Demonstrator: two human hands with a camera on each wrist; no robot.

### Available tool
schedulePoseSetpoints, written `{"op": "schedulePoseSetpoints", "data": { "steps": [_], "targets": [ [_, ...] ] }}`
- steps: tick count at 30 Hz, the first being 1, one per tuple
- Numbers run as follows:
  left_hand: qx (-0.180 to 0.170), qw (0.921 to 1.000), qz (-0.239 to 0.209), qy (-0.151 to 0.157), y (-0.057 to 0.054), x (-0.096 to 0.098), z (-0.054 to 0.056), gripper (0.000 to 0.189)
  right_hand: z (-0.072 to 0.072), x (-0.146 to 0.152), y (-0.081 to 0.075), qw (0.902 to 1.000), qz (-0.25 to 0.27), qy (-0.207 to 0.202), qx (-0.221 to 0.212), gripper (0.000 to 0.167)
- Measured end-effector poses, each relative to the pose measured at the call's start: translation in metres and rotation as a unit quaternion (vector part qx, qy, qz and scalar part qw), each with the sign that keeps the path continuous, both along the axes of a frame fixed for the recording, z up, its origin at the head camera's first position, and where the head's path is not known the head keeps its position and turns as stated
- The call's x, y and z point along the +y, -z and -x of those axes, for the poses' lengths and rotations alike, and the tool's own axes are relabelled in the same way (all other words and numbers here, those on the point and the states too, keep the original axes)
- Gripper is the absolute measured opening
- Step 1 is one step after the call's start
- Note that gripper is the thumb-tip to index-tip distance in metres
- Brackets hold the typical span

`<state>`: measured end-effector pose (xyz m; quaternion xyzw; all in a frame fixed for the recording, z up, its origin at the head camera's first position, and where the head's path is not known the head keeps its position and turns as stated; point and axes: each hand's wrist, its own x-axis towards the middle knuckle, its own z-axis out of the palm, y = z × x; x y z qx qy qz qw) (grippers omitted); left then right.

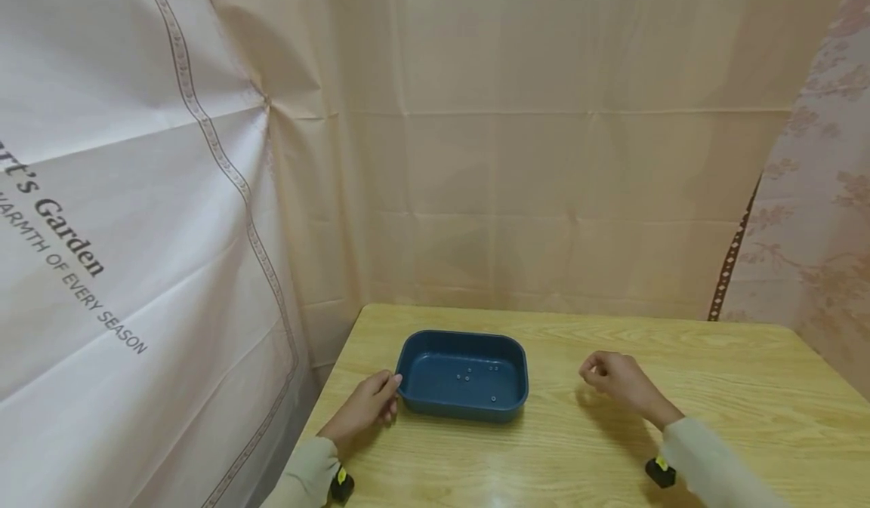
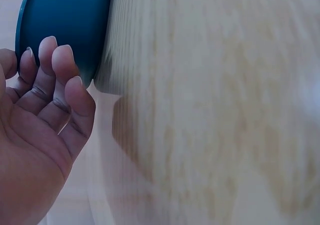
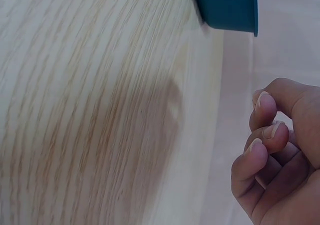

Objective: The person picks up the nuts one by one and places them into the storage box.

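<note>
A dark blue rectangular tray (image 1: 462, 411) rests on the wooden table. Several small ring-like metal pieces, similar to nuts (image 1: 467, 378), lie scattered on its floor. At the tray's left end, my left hand (image 1: 367, 402) pinches the rim, thumb over the edge and fingers against the outer wall. The left wrist view has that hand (image 2: 45, 115) close by the blue wall, the outer fingers bent. To the right of the tray and apart from it, my right hand (image 1: 621, 380) hovers over the table. Its fingers (image 3: 250, 165) are curled, thumb against the index finger, with nothing visible between them.
The light wood table (image 1: 571, 447) reaches back to a beige hanging cloth (image 1: 544, 153). A white printed cloth (image 1: 136, 266) hangs along the left side, and a floral one (image 1: 816, 229) on the right. Each sleeved wrist carries a small black device (image 1: 661, 472).
</note>
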<state>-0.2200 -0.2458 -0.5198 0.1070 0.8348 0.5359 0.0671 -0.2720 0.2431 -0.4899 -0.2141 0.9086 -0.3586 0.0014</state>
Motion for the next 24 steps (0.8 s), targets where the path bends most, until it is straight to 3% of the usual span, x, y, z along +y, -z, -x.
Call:
{"op": "schedulePoseSetpoints", "data": {
  "steps": [24],
  "targets": [
    [0.007,0.9999,-0.008,0.001,0.001,0.0,0.0,0.048,0.003,-0.026,-0.005,0.999,0.019,-0.039,0.007,0.015]
  ]
}}
